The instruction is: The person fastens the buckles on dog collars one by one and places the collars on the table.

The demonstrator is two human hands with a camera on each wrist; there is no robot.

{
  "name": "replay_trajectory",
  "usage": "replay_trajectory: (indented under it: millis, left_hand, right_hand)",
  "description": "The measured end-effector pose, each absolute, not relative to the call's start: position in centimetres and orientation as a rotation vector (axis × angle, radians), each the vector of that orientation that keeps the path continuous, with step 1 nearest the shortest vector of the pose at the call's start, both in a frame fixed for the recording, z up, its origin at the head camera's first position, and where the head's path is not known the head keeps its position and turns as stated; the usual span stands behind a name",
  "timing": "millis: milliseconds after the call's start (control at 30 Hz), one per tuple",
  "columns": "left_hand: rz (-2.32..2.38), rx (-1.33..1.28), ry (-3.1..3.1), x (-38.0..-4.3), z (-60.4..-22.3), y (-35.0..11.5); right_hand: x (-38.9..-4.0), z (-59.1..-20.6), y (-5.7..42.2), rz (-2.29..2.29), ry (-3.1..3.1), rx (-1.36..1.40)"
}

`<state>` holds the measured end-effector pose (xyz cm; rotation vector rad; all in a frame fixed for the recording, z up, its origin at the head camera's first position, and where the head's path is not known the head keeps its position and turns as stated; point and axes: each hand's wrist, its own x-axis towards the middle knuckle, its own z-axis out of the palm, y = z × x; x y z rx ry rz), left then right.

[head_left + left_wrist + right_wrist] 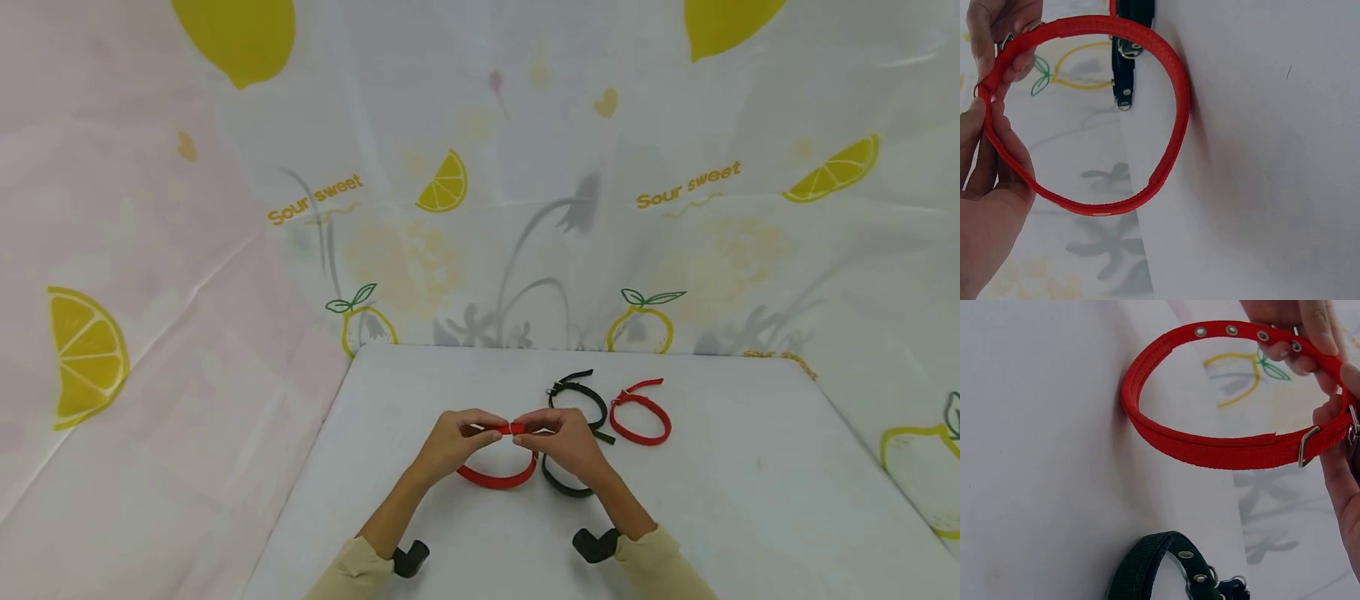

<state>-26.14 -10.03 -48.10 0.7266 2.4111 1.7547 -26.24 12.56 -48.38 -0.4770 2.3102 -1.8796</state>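
Note:
A red collar (498,481), looped and standing on its edge, is between my two hands. The thumb and fingers of my left hand (456,437) pinch the strap on one side of the buckle area. From the other side my right hand (567,440) pinches it close to the metal buckle (1307,447). Metal-rimmed holes (1263,335) run along the strap on the left hand's side. In the left wrist view a metal ring (977,89) shows between the hands. Fingers partly hide the place where the strap ends meet.
Past my right hand lies a dark collar (588,388), and another dark collar (564,488) sits partly behind that hand. A second red collar (642,439) lies farther right. All are on the white table (750,500), with a lemon-print cloth (480,250) behind.

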Motion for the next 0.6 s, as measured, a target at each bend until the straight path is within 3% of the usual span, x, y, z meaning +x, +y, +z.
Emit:
replay_trajectory:
  millis: [300,600]
  left_hand:
    - [1.745,0.733,2.471,-26.1,-48.2,-9.6]
    - [1.731,0.779,2.599,-26.9,-49.7,-8.6]
  right_hand:
    - [-24.5,-45.7,12.3,-1.841,2.373,-0.478]
    - [-24.9,-47.2,12.8,-1.807,2.385,-0.469]
